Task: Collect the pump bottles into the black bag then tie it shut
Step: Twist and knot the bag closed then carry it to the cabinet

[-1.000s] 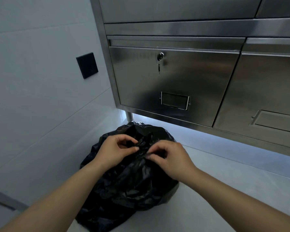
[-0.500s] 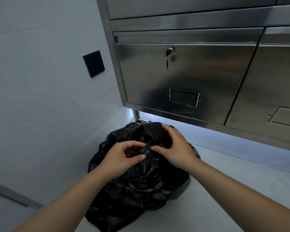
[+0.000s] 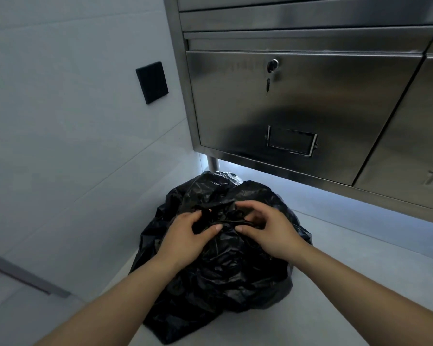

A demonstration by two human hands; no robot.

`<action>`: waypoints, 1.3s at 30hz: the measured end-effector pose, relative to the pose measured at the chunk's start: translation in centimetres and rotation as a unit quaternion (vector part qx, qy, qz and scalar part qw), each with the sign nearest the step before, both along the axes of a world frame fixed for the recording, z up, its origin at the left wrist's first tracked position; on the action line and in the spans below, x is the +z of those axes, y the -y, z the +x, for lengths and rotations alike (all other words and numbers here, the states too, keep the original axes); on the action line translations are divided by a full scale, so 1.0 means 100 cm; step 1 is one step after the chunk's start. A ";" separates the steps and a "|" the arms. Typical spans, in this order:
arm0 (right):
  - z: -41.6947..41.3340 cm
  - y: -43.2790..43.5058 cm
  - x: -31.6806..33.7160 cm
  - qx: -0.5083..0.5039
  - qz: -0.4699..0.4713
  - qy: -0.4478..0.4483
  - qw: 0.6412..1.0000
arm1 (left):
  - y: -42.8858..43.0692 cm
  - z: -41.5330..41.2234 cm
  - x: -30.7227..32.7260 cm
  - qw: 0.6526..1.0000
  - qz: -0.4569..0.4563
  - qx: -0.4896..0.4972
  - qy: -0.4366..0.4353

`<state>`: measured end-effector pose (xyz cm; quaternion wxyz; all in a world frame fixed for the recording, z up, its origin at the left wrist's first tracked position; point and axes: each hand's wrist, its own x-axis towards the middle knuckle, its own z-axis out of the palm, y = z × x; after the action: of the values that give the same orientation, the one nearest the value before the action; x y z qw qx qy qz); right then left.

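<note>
Setting: pale grey floor (image 3: 348, 270) fills the lower part of the frame and meets a pale tiled wall (image 3: 60, 121) that covers the left side.
Cabinet: a stainless steel cabinet (image 3: 310, 108) fills the upper right, raised off the floor on a round leg (image 3: 213, 164).
Door details: a lock (image 3: 272, 64) with a key hanging in it sits near the top of the left door, with a framed label holder (image 3: 291, 143) lower on the same door.
Wall fitting: a black square plate (image 3: 151, 82) is on the wall, near the cabinet's left edge.
Black bag (image 3: 225, 283): it lies crumpled on the floor at lower centre, in front of the leg. Its plastic is gathered into a bunch at the top, and its contents are hidden.
Left hand (image 3: 185, 238): it is at the left of the bunch, with fingers curled into the gathered plastic and the thumb pressing on the bag.
Right hand (image 3: 270, 233): it is at the right of the bunch, with fingers curled round a twisted strand of plastic that runs between the two hands. Its thumb tip is near the left thumb without touching it.
Forearms: both are bare and enter from the lower corners.
</note>
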<state>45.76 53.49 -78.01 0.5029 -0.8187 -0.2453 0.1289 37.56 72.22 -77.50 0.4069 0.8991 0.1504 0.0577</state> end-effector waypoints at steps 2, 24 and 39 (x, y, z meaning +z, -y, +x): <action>-0.003 0.000 -0.002 0.027 -0.001 0.004 1.000 | 0.005 -0.003 -0.001 0.999 -0.045 -0.012 -0.027; -0.024 -0.001 -0.029 0.168 -0.128 0.038 0.977 | 0.008 -0.004 -0.017 0.998 -0.062 -0.012 0.000; -0.017 -0.003 0.020 0.085 0.047 0.091 0.991 | 0.008 -0.001 0.023 0.971 -0.229 -0.015 0.070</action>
<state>44.02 53.79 -75.99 0.5032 -0.7789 -0.3646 0.0848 37.49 71.40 -75.25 0.6127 0.7777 0.1167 0.0785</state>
